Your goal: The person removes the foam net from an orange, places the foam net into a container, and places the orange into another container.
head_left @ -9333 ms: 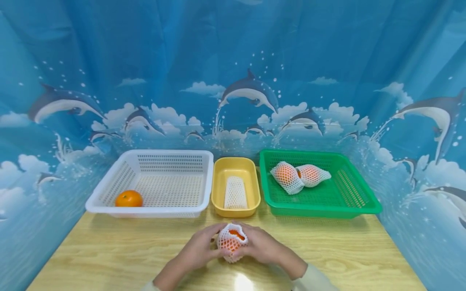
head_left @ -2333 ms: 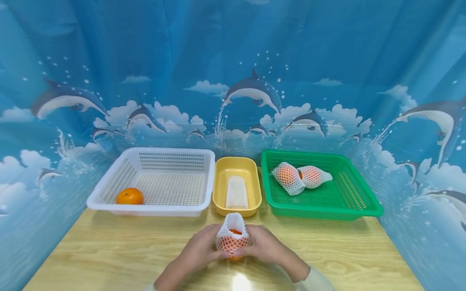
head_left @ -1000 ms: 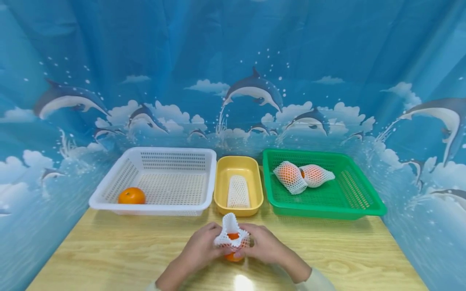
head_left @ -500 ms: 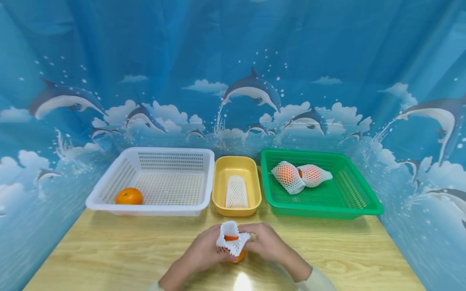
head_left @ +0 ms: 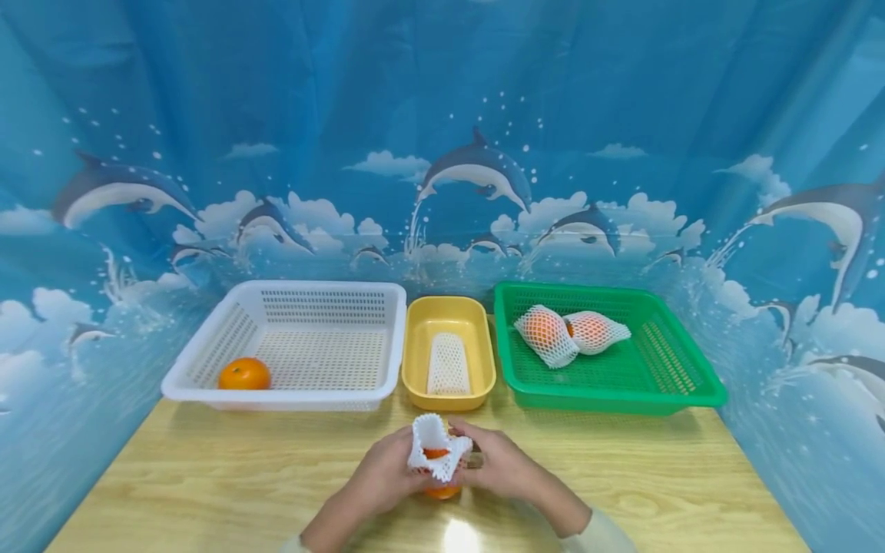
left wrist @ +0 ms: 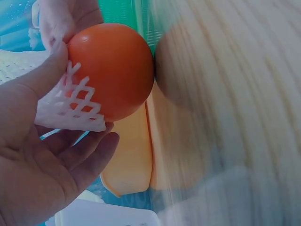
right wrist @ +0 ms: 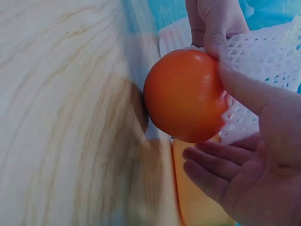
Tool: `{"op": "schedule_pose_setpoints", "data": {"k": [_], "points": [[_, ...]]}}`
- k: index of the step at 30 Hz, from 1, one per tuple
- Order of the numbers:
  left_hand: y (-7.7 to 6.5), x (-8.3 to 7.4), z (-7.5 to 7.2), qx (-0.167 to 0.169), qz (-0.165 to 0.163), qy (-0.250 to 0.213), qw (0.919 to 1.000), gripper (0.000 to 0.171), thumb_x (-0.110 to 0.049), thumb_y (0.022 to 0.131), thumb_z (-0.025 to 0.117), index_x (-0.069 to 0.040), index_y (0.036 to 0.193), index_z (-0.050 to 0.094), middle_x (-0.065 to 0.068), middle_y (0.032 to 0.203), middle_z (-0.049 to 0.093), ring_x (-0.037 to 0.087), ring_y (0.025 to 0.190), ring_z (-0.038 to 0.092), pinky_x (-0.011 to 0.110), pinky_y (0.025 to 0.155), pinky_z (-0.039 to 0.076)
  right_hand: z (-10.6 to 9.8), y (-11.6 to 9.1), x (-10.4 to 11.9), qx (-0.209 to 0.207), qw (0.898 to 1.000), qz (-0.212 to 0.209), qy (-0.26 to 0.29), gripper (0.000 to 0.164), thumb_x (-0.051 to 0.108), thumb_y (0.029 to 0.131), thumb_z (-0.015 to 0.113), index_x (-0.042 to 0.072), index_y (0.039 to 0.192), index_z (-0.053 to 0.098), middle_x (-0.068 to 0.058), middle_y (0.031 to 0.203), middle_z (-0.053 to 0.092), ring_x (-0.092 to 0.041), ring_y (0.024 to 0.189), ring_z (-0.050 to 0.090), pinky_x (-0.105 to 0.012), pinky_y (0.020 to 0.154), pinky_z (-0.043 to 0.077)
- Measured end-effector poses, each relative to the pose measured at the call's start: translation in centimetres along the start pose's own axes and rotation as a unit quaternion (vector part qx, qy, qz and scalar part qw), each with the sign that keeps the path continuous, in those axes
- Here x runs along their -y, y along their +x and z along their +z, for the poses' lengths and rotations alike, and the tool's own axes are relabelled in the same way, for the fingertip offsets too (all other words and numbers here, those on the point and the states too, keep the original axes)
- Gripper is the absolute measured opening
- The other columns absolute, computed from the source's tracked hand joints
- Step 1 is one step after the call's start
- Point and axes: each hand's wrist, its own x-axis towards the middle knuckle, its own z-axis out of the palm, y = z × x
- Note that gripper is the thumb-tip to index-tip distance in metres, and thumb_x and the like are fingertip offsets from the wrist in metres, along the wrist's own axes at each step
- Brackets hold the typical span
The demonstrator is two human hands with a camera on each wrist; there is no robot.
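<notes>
Surface: a pale, wood-grained surface (head_left: 173, 476) with a glossy finish; a bright patch of reflected light (head_left: 460, 534) shows near the person.
Room: a blue curtain (head_left: 332, 100) hangs behind and along both sides, printed with leaping dolphins (head_left: 477, 170), clouds and splashing water.
White basket: the white basket (head_left: 290, 395) stands at the back left, with a loose orange fruit (head_left: 245, 374) in its near left corner.
Yellow tray: the yellow tray (head_left: 449, 307) sits between the baskets, a flat foam net (head_left: 448, 365) lying in it.
Green basket: the green basket (head_left: 622, 401) stands at the back right; in it a left netted fruit (head_left: 546, 332) and a right netted fruit (head_left: 594, 332) lie side by side.
Orange fruit: the orange fruit (left wrist: 113, 70) is front and centre, before the yellow tray; its bare lower part appears to rest on the surface.
Foam net: the white foam net (left wrist: 77, 106) covers its upper part, the open rim flaring upward.
Hands: the left hand (head_left: 387, 472) holds net and fruit from the left; the right hand (head_left: 505, 467) pinches the net from the right, its lower fingers nearly straight.
Changed: in the earliest frame the net covers the fruit's sides; now it is bunched higher and the lower part is exposed.
Unchanged: the baskets, tray and their contents.
</notes>
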Motion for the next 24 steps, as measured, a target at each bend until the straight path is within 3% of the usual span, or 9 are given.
{"op": "schedule_pose_setpoints", "data": {"k": [4,10,16,20,24], "points": [[-0.2,-0.1,-0.3,-0.021,0.023,0.037,0.9988,0.041,-0.012,0.066,0.085,-0.011,0.104,0.07,-0.001,0.099,0.069,0.018,0.092,0.065,0.038,0.084,0.055,0.5,0.1,-0.2,0.011,1.0,-0.015,0.0,0.077,0.034,0.075,0.083,0.013,0.142,0.049,0.0,0.136,0.057,-0.02,0.124,0.053,-0.04,0.106,0.042],[-0.2,0.2,-0.5,-0.099,0.07,0.112,0.9864,0.03,0.005,0.056,0.08,-0.01,0.081,0.07,-0.002,0.08,0.067,0.017,0.079,0.063,0.033,0.073,0.055,1.1,0.2,-0.3,-0.017,1.0,-0.02,0.001,0.078,0.019,0.074,0.082,-0.001,0.141,0.047,-0.013,0.138,0.055,-0.03,0.124,0.053,-0.045,0.106,0.043],[-0.3,0.1,-0.5,-0.108,0.048,0.108,0.9871,0.023,0.002,0.061,0.079,-0.011,0.077,0.069,-0.002,0.073,0.067,0.016,0.069,0.062,0.032,0.063,0.053,1.1,0.1,-0.2,-0.035,0.999,-0.029,-0.005,0.067,0.024,0.074,0.083,0.005,0.132,0.057,-0.007,0.13,0.062,-0.025,0.118,0.058,-0.042,0.101,0.047],[-0.5,0.1,-0.5,-0.11,0.03,0.087,0.9897,0.021,0.001,0.062,0.079,-0.01,0.077,0.069,-0.001,0.071,0.067,0.016,0.066,0.063,0.032,0.059,0.052,1.0,0.3,0.3,-0.036,0.999,-0.03,-0.011,0.055,0.023,0.074,0.083,0.01,0.124,0.064,0.002,0.116,0.068,-0.014,0.107,0.062,-0.032,0.094,0.051],[-0.6,0.4,-0.5,-0.12,0.008,0.068,0.9904,0.023,0.004,0.061,0.079,-0.009,0.077,0.068,-0.001,0.072,0.066,0.016,0.067,0.062,0.032,0.061,0.053,0.8,0.6,1.0,-0.025,1.0,-0.01,-0.011,0.046,0.032,0.073,0.084,0.018,0.114,0.068,0.012,0.102,0.068,-0.005,0.095,0.061,-0.026,0.086,0.052]]}}
